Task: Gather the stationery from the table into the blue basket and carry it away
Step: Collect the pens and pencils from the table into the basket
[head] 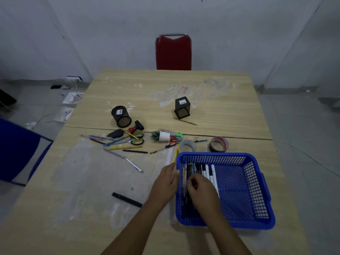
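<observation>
The blue basket (pixel 244 183) stands at the near right of the table, with several pens and markers (pixel 208 172) lying along its left side. My right hand (pixel 201 188) is inside the basket, fingers curled over those pens. My left hand (pixel 165 183) rests against the outside of the basket's left wall. Loose on the table lie pencils and pens (pixel 117 144), green-handled scissors (pixel 137 138), a black marker (pixel 127 199), a ruler (pixel 169 155), two tape rolls (pixel 218 144) and a red stamp (pixel 135 127).
Two black mesh pen holders lie tipped over, a round one (pixel 121 116) and a square one (pixel 182 107). A small pineapple-shaped item with a white pot (pixel 161 136) lies mid-table. A red chair (pixel 173 52) stands at the far edge, a blue chair (pixel 16 150) at the left.
</observation>
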